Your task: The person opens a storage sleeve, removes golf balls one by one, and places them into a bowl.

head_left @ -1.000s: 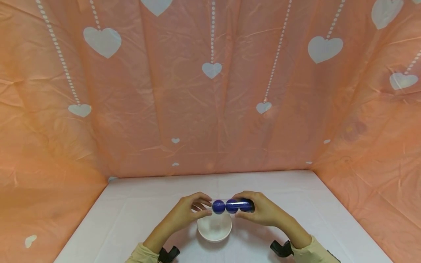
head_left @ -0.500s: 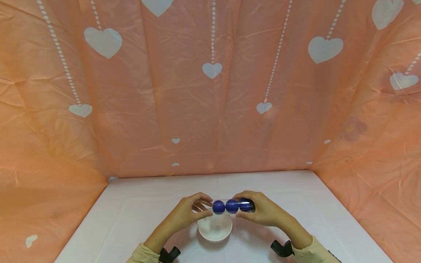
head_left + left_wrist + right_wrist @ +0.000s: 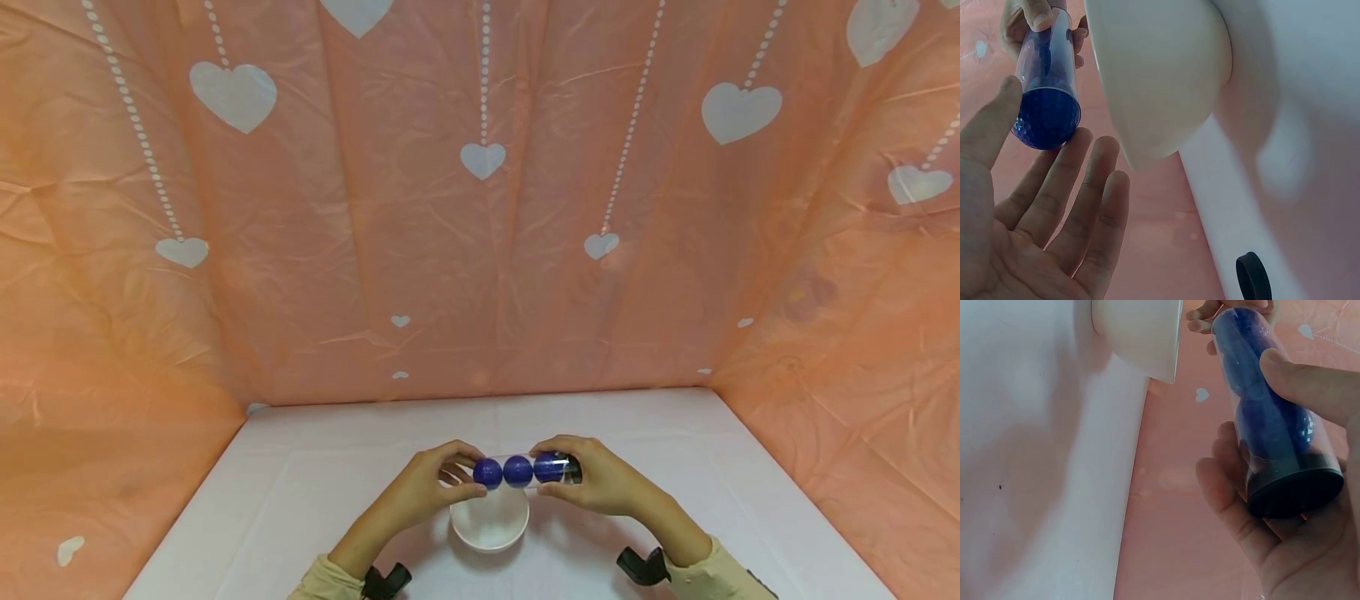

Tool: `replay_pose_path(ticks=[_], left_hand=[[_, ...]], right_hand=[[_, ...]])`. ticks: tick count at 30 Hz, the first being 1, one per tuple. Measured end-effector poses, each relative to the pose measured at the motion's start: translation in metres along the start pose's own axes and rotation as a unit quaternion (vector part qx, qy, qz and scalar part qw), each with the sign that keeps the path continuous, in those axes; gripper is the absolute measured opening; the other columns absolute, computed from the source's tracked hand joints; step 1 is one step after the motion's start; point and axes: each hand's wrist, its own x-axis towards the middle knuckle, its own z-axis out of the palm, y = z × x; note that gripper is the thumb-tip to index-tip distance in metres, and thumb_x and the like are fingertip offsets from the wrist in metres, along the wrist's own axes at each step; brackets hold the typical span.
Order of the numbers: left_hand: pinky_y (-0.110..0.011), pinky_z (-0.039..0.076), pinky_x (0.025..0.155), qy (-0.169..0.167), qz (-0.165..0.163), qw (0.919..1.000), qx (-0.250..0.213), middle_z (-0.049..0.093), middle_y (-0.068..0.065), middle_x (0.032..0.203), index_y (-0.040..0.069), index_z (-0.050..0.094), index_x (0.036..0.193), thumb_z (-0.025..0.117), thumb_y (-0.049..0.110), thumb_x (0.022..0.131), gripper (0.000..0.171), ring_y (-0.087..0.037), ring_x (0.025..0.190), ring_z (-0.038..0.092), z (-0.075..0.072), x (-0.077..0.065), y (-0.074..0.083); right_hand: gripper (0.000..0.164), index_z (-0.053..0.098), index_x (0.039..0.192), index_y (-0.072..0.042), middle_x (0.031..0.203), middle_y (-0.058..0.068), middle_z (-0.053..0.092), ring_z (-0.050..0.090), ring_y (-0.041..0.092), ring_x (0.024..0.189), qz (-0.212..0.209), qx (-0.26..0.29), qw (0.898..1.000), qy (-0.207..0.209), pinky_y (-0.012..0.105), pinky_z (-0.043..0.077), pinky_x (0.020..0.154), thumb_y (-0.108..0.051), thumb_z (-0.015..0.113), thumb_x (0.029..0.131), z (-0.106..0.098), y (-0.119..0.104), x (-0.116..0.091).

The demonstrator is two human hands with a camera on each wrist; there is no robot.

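My right hand (image 3: pixel 592 475) grips a clear tube (image 3: pixel 1272 381) with a black cap (image 3: pixel 1297 490) at its right end, thumb on one side and fingers on the other. Three blue dimpled balls lie in a row along it. The leftmost ball (image 3: pixel 1047 119) bulges past the tube's rim on the left. Around this end my left hand (image 3: pixel 427 483) is spread, thumb and fingertips on either side of the ball, the fingers only slightly bent. Below the tube a white bowl (image 3: pixel 489 525) stands on the table, its far rim partly covered by the tube in the head view.
A white cloth covers the table (image 3: pixel 330 450). An orange curtain (image 3: pixel 420 250) with white hearts hangs behind and at both sides. Black wrist mounts (image 3: pixel 386 581) show on the forearms, below the hands.
The balls have slid left along the tube, so the leftmost has come out past the rim between the left fingers and a gap shows by the cap. Both hands stay nearly still.
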Motion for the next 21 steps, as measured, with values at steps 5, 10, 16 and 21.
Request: replay_pose_path(ticks=[5,10,16,21], left_hand=[[-0.035,0.063,0.088,0.004,-0.003,1.0000,0.008,0.078,0.003,0.109,0.014,0.073,0.124,0.086,0.027,0.094,0.036,-0.019,0.096,0.074,0.0009,0.0009,-0.0011],[-0.032,0.062,0.086,0.004,-0.006,0.9998,0.019,0.077,0.004,0.107,0.014,0.074,0.124,0.086,0.029,0.094,0.036,-0.013,0.093,0.073,0.0013,0.0007,-0.0018],[-0.026,0.059,0.080,0.015,-0.016,0.9991,0.037,0.076,0.006,0.105,0.016,0.076,0.120,0.088,0.031,0.092,0.034,-0.010,0.088,0.070,-0.0013,0.0005,-0.0001],[-0.027,0.060,0.081,0.016,-0.017,0.9992,0.033,0.076,0.006,0.103,0.016,0.077,0.119,0.088,0.031,0.092,0.032,-0.010,0.087,0.070,-0.0025,0.0007,0.0003]], right_hand=[[0.042,0.072,0.131,-0.015,0.120,-0.003,0.075,0.069,0.008,0.104,0.006,-0.002,1.000,-0.002,0.031,0.060,0.092,-0.033,0.085,0.096,0.0000,-0.0006,0.0004],[0.042,0.072,0.131,-0.014,0.120,-0.002,0.075,0.069,0.008,0.104,0.009,0.003,1.000,-0.005,0.031,0.060,0.091,-0.032,0.085,0.096,0.0002,-0.0009,0.0002],[0.043,0.072,0.131,-0.012,0.119,-0.002,0.075,0.069,0.007,0.102,0.003,0.006,1.000,0.000,0.031,0.061,0.090,-0.032,0.085,0.095,-0.0006,0.0000,-0.0002],[0.042,0.073,0.130,-0.013,0.118,-0.002,0.077,0.070,0.007,0.101,-0.007,0.003,1.000,0.011,0.031,0.061,0.091,-0.032,0.086,0.095,-0.0014,0.0025,-0.0014]])
